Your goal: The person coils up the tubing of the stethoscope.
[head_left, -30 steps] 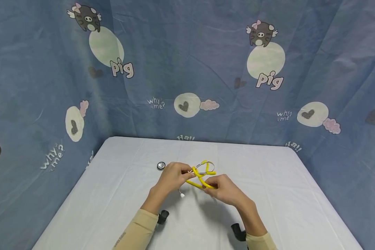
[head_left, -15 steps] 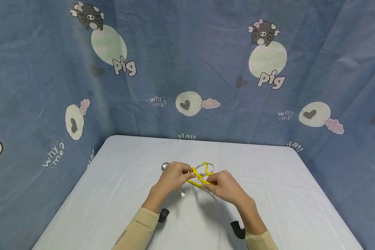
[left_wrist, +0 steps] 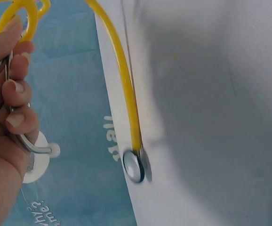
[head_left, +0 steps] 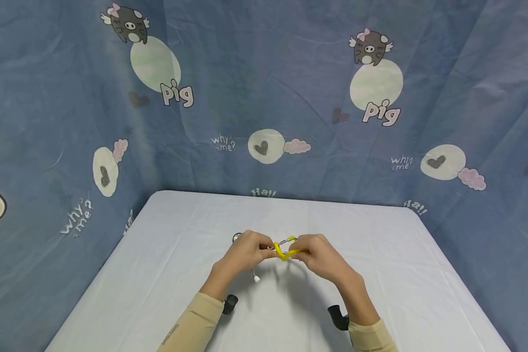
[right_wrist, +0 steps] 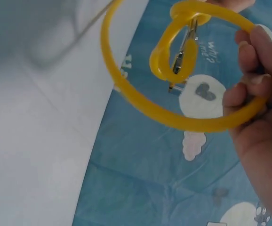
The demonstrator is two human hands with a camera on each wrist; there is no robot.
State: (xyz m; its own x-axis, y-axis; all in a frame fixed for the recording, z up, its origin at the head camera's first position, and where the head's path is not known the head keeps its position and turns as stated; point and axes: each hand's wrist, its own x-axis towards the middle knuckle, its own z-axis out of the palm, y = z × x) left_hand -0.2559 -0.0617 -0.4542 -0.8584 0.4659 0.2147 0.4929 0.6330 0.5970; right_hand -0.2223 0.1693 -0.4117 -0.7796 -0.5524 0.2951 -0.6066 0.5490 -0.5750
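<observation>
Both hands hold a stethoscope with yellow tubing (head_left: 283, 256) above the table. My left hand (head_left: 245, 252) grips its metal ear tubes; in the left wrist view the fingers (left_wrist: 17, 92) curl round them, and a white ear tip (left_wrist: 54, 150) pokes out below. My right hand (head_left: 320, 257) grips the yellow tube, which sweeps in a wide curve (right_wrist: 188, 124) in the right wrist view. Near the metal tubes the tubing winds in a small loop (right_wrist: 159, 63). The round chest piece (left_wrist: 134, 166) hangs at the tube's end, close to the table; in the head view my left hand partly covers it.
A white cloth covers the table (head_left: 193, 220). Behind it and at the sides hangs a blue printed curtain (head_left: 290, 83). Black pieces (head_left: 230, 304) show by the left wrist and by the right wrist (head_left: 338, 318).
My right hand has moved up and slightly left, now covering part of the metal and tubing loop. The chest piece has shifted right, behind my left hand. My left hand has barely moved.
</observation>
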